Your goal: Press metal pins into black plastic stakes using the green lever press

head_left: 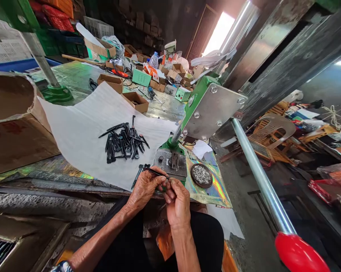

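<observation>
**A:** What do the hands have?

**B:** The left hand (144,189) has its fingers curled shut around a thin black pin (156,172). The right hand (177,202) is very close, and its fingertips (170,184) pinch together at the end of the pin. I can't tell if they hold a small bit there, because the fingers hide it.

**A:** Is that pin hard to hold?

**B:** I think it is light and stiff. It looks thin and smooth, so it could slip. The middle looks like a good place to pinch it, away from the pointy end.

**A:** Is there another one near the hands?

**B:** Yes. A second black pin (137,176) lies just beside the left hand, at the edge of a white paper sheet (74,124).

**A:** Where are the rest?

**B:** A pile of black pins (124,141) sits on the paper, with no box around it. To the right of the hands, a round dark dish (193,176) is full of tiny silver bits (201,175). It sits on shiny rainbow foil (216,192), near the steel base (170,162) of a green hand press (204,102).

**A:** And farther out?

**B:** Small cardboard boxes (135,102) sit on the counter (79,77), and a big cardboard box (11,124) stands at the left.
</observation>
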{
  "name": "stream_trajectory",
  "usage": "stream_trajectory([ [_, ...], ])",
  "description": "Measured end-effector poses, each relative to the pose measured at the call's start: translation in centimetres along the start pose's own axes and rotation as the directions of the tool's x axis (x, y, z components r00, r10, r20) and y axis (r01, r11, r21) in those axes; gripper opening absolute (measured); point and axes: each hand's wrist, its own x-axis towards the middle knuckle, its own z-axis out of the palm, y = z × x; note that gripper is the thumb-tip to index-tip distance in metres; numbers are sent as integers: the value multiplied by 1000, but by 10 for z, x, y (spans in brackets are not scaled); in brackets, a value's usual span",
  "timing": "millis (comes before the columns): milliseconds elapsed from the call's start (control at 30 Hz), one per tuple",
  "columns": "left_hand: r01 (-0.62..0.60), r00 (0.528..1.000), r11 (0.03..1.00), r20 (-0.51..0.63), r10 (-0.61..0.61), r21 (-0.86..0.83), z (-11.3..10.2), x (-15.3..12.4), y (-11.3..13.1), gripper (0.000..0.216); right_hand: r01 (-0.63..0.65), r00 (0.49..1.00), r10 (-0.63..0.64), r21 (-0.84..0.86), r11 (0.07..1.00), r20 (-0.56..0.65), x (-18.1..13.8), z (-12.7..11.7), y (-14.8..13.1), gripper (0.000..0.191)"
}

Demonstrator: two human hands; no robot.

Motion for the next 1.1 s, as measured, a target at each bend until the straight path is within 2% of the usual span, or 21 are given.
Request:
stream_trajectory([
  [100, -34, 999, 998, 33, 32, 61, -1, 13, -3, 14, 1, 1000, -2, 12, 1000, 16, 5, -1, -3, 19],
  [333, -121, 992, 967, 48, 113, 226, -3, 38, -14, 9, -5, 1000, 6, 33, 999, -1, 22, 1, 1, 24],
  [467, -120, 992, 956, 63, 107, 267, 1, 54, -12, 7, -18, 1000, 18, 28, 999, -19, 26, -5, -4, 26],
  [533, -89, 996, 953, 51, 77, 291, 3, 65, -10, 7, -2, 1000, 3, 15, 1000, -8, 20, -10, -19, 26],
  [633, -58, 998, 930, 42, 45, 363, 7, 81, -8, 5, 62, 998, -62, -24, 998, 3, 2, -19, -60, 29],
  [733, -89, 995, 899, 74, 63, 429, 7, 95, -12, 2, 171, 985, -171, -63, 983, 6, -19, -25, -110, 32],
  [833, -148, 987, 871, 131, 98, 469, 5, 106, -21, 3, 224, 973, -212, -134, 965, 93, -36, -30, -149, 28],
  [900, -188, 979, 848, 166, 120, 495, 2, 110, -27, 3, 247, 962, -217, -199, 948, 164, -44, -37, -164, 28],
  [967, -209, 974, 827, 188, 128, 522, 0, 112, -30, 3, 269, 952, -214, -265, 926, 218, -47, -49, -170, 38],
  [1100, -193, 976, 821, 191, 104, 537, 0, 111, -28, 3, 267, 950, -173, -392, 880, 259, -33, -90, -173, 58],
])
